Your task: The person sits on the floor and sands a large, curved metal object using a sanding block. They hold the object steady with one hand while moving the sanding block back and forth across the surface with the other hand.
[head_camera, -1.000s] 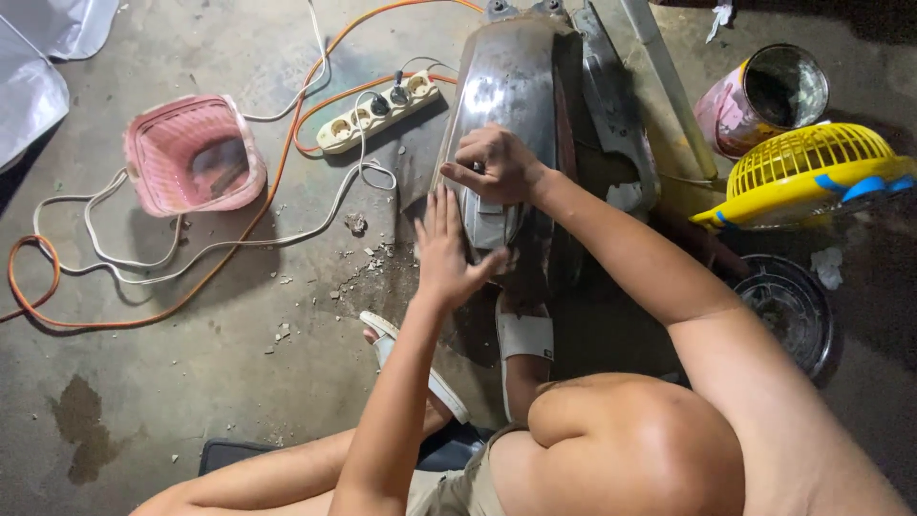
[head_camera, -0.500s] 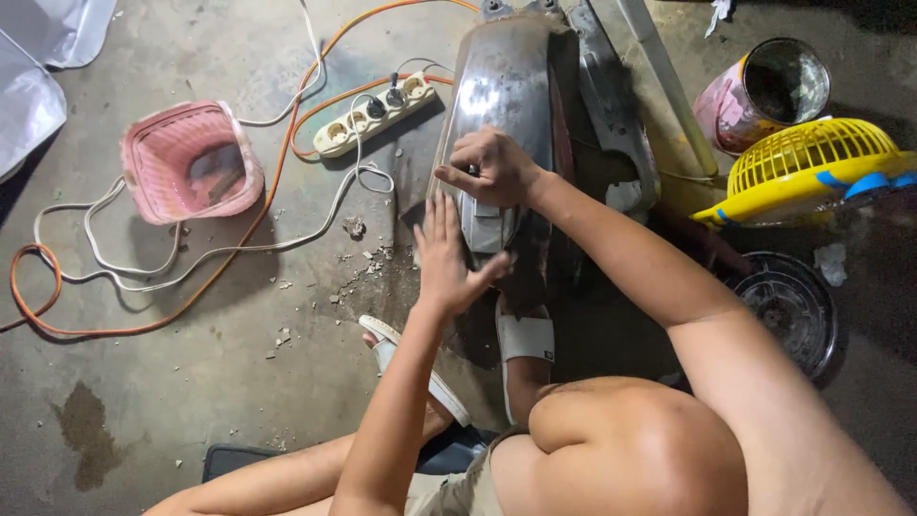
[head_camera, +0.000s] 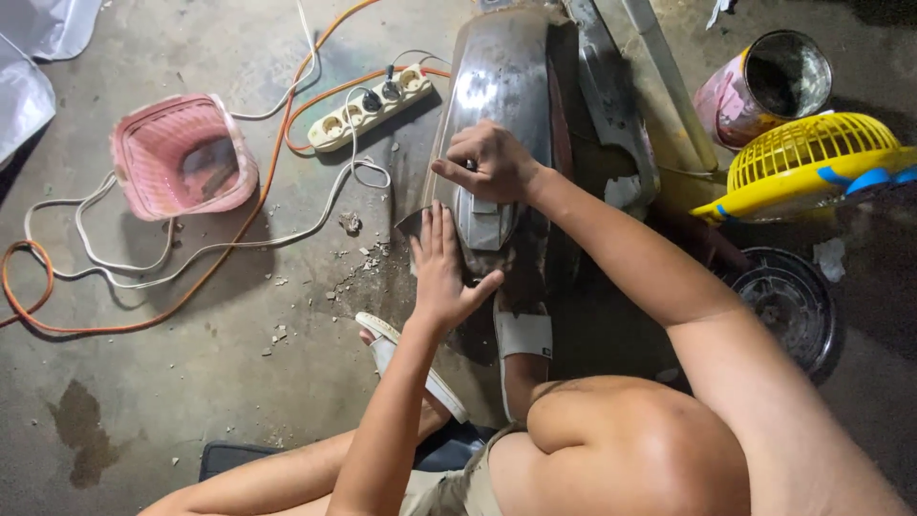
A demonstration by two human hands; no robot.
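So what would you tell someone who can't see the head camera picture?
A person's left hand lies flat and right hand presses on a long grey curved metal panel on a concrete floor, with a pink plastic basket and white power strip nearby.

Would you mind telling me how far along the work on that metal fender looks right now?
Done: flakes lie on the floor beside the fender, whose upper part shines bare. In hand: the left hand lies flat on its lower edge while the right hand presses mid-panel. Left: the lower section under the hands looks dark and patchy.
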